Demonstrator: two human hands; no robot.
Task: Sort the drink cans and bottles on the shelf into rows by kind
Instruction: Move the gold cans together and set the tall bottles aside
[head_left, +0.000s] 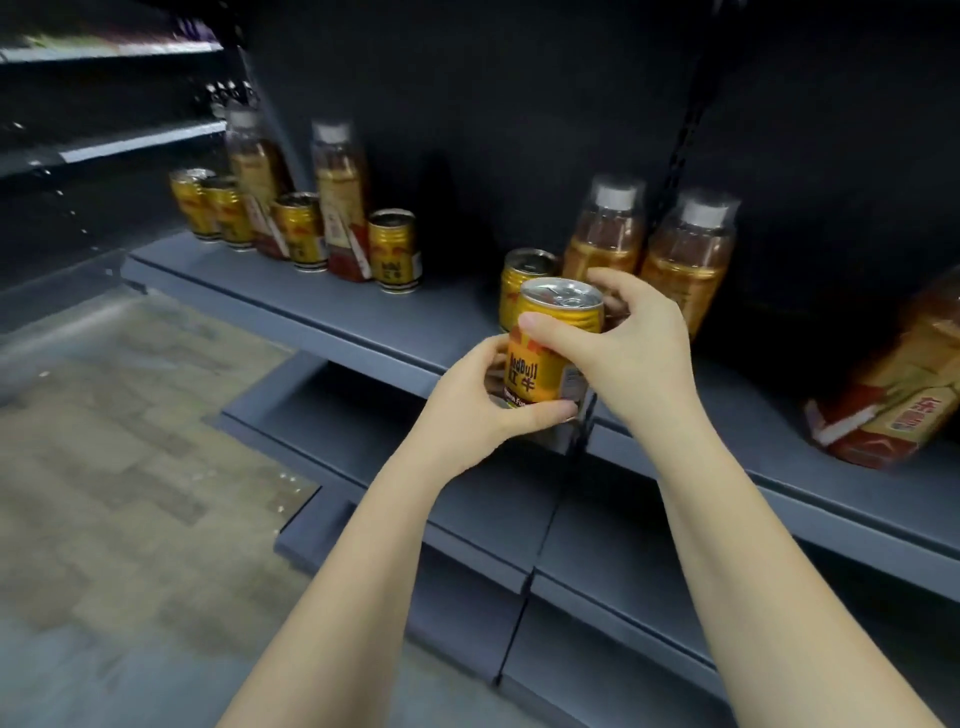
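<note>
A gold drink can (545, 358) is held upright in front of the grey shelf (291, 306). My left hand (483, 400) grips its lower half and my right hand (623, 343) wraps its upper part from the right. Just behind it a second gold can (519, 280) stands on the shelf beside two amber tea bottles with white caps (605, 234) (691, 254). Farther left, several gold cans (393, 249) and two tea bottles (340, 202) stand mixed in a row. A tea bottle (898, 395) lies tilted at the far right.
Lower grey shelves (467, 525) jut out under my arms. To the left is a wooden-look floor (130, 415). The shelf's dark back panel (519, 104) rises behind the drinks, and another shelving unit (104, 145) stands at the far left.
</note>
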